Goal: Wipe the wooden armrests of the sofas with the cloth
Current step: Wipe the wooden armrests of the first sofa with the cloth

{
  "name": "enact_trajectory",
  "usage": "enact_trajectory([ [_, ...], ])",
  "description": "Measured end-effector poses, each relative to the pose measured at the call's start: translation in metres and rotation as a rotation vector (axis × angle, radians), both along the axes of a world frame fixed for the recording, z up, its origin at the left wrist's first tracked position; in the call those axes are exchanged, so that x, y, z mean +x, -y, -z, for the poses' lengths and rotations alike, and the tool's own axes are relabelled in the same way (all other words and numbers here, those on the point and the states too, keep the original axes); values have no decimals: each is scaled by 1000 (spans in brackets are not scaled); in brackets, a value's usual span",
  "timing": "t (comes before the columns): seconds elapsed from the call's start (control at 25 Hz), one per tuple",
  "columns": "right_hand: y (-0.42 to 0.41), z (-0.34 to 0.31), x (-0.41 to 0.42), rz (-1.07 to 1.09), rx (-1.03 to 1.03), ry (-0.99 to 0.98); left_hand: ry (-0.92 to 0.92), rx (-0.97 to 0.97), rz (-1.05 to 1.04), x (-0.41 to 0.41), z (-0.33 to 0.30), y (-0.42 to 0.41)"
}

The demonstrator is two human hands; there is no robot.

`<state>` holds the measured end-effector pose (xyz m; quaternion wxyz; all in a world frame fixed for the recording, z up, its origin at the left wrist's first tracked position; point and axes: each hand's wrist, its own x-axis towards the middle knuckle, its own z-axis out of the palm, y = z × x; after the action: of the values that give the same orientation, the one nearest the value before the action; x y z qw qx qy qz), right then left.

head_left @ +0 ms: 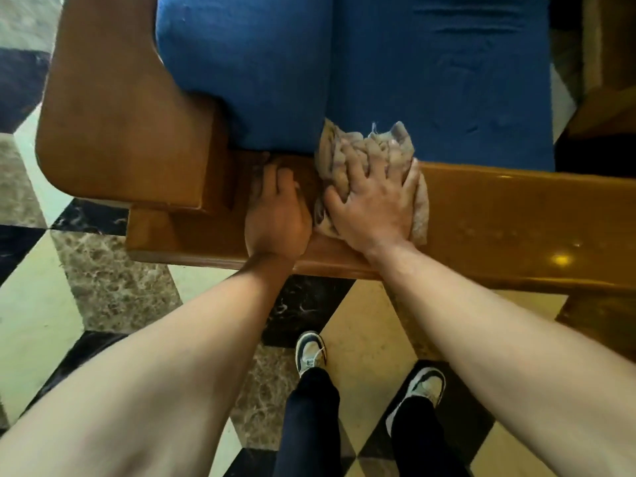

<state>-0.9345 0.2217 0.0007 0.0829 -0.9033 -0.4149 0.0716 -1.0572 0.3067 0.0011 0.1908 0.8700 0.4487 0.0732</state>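
A glossy brown wooden armrest point(499, 218) runs across the middle of the view, beside blue sofa cushions point(430, 80). A crumpled beige cloth point(351, 149) lies bunched on the armrest, partly spilling onto the cushion edge. My right hand point(375, 201) presses flat on the cloth, fingers spread over it. My left hand point(275, 211) rests on the bare wood just left of the cloth, fingers curled, its side touching the cloth's edge. A wider wooden back piece point(120, 125) rises at the left.
The floor point(44, 311) is patterned marble in cream, brown and black tiles. My legs in dark trousers and two sneakers point(309, 352) stand below the armrest. Another wooden furniture piece point(605, 108) sits at the far right.
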Motion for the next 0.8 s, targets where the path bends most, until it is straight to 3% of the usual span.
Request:
enact_trajectory([
  [0.16, 71, 5, -37, -124, 2, 54, 73, -72, -33, 0, -3, 1],
  [0.32, 122, 12, -26, -185, 88, 108, 54, -3, 88, 0, -8, 4],
  [0.44, 123, 13, -21, -113, 188, 162, 65, 65, 282, 15, -6, 15],
  [0.56, 114, 16, -20, 17, 245, 146, 157, 20, 331, 42, -5, 25],
  [0.68, 96, 13, -10, 209, 135, 59, 196, -31, 340, 64, -3, 24],
  [0.8, 79, 7, 23, 242, 31, -44, 213, -17, 356, 84, -3, 22],
])
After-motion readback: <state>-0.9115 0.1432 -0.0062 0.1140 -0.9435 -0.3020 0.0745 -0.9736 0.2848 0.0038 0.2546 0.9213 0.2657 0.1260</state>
